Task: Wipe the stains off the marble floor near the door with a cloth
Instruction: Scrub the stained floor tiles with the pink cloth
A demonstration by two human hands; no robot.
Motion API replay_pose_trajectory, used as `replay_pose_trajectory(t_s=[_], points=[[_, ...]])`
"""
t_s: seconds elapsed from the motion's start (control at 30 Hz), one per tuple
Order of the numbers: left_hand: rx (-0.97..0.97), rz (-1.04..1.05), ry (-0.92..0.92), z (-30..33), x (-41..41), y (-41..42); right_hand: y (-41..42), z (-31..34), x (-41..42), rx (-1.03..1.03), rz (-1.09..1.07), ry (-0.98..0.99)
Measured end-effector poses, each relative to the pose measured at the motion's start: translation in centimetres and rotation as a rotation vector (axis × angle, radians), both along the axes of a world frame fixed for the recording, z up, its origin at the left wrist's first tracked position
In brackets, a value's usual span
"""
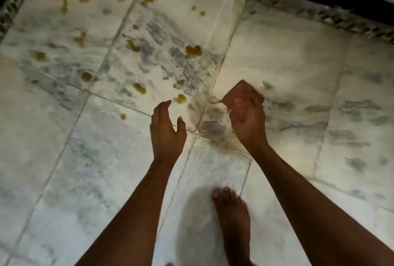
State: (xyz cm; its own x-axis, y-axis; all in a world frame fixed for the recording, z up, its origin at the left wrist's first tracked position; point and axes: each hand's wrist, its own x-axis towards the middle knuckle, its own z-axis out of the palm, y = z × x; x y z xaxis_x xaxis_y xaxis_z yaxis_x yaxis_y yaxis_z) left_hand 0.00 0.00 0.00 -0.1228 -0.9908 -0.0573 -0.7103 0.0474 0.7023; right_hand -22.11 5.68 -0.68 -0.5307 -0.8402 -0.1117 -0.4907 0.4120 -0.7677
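**Cloth in hand, stains still waiting**

The right hand [247,116] is gripping a reddish-brown cloth [245,95], fingers curled round it with a frayed thread trailing off to the left; the picture is blurred here, so how tightly it is bunched is hard to say. The left hand [167,127] is hanging empty beside it, fingers relaxed and apart, thumb spread, holding nothing. Both hands are poised above the marble floor [287,56] — whether the cloth is touching the tile cannot be told.

Just beyond the left hand a yellow-brown stain [181,98] is sitting near a tile joint, and more stains [193,50] are scattered across the far-left tiles, up toward a patterned border strip [332,19] and a dark edge at the far right that may be the door threshold. A bare foot [231,212] is standing on the near tiles.

By the look of it the wiping is only beginning: most spots are lying untouched. The next move probably calls for bringing the cloth down flat on the nearest stain and rubbing with pressure — then working farther and leftward.
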Motion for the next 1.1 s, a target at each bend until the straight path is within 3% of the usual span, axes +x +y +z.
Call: replay_pose_trajectory(t_s=[0.17,0.3,0.47,0.67,0.83,0.97,1.1], points=[[-0.091,-0.009,-0.367,-11.3,3.6,-1.5,-2.0,-10.2,-3.4,0.233,-0.016,0.276],[-0.141,-0.013,-0.494,-16.2,5.3,-0.7,-3.2,-16.2,-4.6,0.338,0.043,0.439],[-0.151,0.005,-0.512,-16.7,5.7,-0.4,-3.3,-17.7,-1.0,0.314,0.016,0.521],[-0.137,-0.016,-0.514,-16.2,6.7,-1.3,-0.3,-17.4,4.2,0.244,0.423,0.603],[-0.174,-0.043,-0.494,-17.0,8.3,-2.4,0.8,-17.6,5.4,0.303,0.256,0.606],[-0.211,0.0,-0.469,-18.2,8.5,-2.4,-4.9,-17.9,6.3,0.341,0.041,0.563],[-0.246,0.018,-0.471,-18.4,8.6,-2.9,-9.5,-17.8,8.9,0.296,0.287,0.579]])
